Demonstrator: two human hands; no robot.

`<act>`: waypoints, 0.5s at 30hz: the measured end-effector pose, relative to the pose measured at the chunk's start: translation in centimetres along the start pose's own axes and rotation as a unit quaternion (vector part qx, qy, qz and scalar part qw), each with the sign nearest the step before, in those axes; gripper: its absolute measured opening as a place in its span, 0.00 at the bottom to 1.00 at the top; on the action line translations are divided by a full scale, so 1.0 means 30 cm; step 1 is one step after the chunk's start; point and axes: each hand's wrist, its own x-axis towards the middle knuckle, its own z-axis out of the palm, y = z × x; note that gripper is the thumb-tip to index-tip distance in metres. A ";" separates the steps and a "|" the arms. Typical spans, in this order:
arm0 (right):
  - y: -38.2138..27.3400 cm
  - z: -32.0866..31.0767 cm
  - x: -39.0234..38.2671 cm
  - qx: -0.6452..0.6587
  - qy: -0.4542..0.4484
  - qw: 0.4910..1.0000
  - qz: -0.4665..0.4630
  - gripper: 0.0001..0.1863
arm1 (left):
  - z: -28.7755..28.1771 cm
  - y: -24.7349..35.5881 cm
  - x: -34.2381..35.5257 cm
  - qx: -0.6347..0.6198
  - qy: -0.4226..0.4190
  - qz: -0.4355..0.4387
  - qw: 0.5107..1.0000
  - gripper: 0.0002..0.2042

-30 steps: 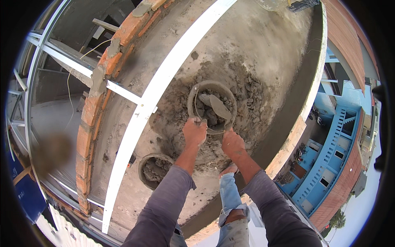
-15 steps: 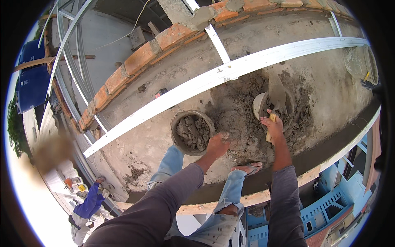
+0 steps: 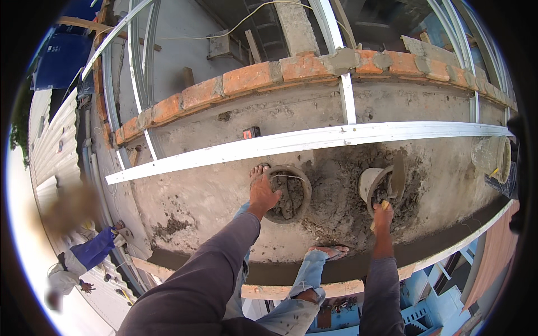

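My right hand [image 3: 383,217] grips the light wooden handle of a trowel [image 3: 398,178]. Its mortar-smeared blade points away from me, over the mouth of a tipped bucket [image 3: 367,183] with grey mortar inside. My left hand [image 3: 263,193] is at the left rim of a second bucket [image 3: 306,197], thumb apart from the fingers; whether it touches the rim I cannot tell. That bucket stands upright with lumpy mortar [image 3: 290,197] and a thin wire handle across its mouth. Between the two buckets lies a spread of wet mortar [image 3: 330,193].
Beyond the buckets a long white metal channel [image 3: 314,139] crosses the slab, with a small orange-black tape measure [image 3: 251,133] behind it. A low brick course [image 3: 246,78] bounds the far side. Another bucket [image 3: 486,157] lies right. The slab edge [image 3: 336,289] drops off near me. A person [image 3: 84,255] works lower left.
My left hand has moved from the right side of the left bucket to its left rim, its fingers loosening. The trowel stays in my right hand, its blade now turned narrower. The view has shifted.
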 end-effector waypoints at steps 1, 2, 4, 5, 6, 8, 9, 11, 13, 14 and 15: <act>-0.006 -0.022 -0.025 -0.008 0.005 1.000 -0.028 0.06 | -0.033 0.004 -0.018 -0.006 -0.142 0.004 0.990 0.33; -0.020 -0.046 -0.051 0.027 -0.007 0.999 0.029 0.05 | -0.070 0.006 -0.034 -0.017 -0.296 -0.005 0.955 0.29; -0.053 -0.103 -0.128 0.137 -0.007 0.988 0.073 0.04 | -0.124 0.025 -0.184 -0.017 -0.245 0.116 0.963 0.28; -0.068 -0.136 -0.190 0.178 -0.044 0.981 0.066 0.03 | -0.168 0.029 -0.226 -0.037 -0.229 0.113 0.966 0.30; -0.091 -0.164 -0.241 0.181 -0.022 0.978 0.104 0.03 | -0.208 0.039 -0.238 -0.047 -0.245 0.089 0.964 0.32; -0.132 -0.206 -0.363 0.236 -0.066 0.965 0.088 0.03 | -0.298 0.024 -0.314 -0.079 -0.210 0.083 0.971 0.32; -0.163 -0.225 -0.423 0.244 -0.064 0.963 0.095 0.05 | -0.375 -0.005 -0.327 -0.076 -0.197 0.075 0.975 0.32; -0.215 -0.295 -0.543 0.277 -0.038 0.950 0.139 0.07 | -0.544 -0.085 -0.388 -0.117 -0.114 0.056 0.985 0.28; -0.243 -0.371 -0.653 0.311 -0.015 0.934 0.177 0.07 | -0.731 -0.202 -0.440 -0.165 -0.079 0.028 0.983 0.26; -0.243 -0.395 -0.705 0.318 -0.013 0.934 0.161 0.07 | -0.814 -0.258 -0.477 -0.181 -0.049 0.009 0.982 0.24; -0.248 -0.419 -0.739 0.299 0.022 0.937 0.178 0.06 | -0.885 -0.313 -0.525 -0.190 -0.028 -0.016 0.981 0.23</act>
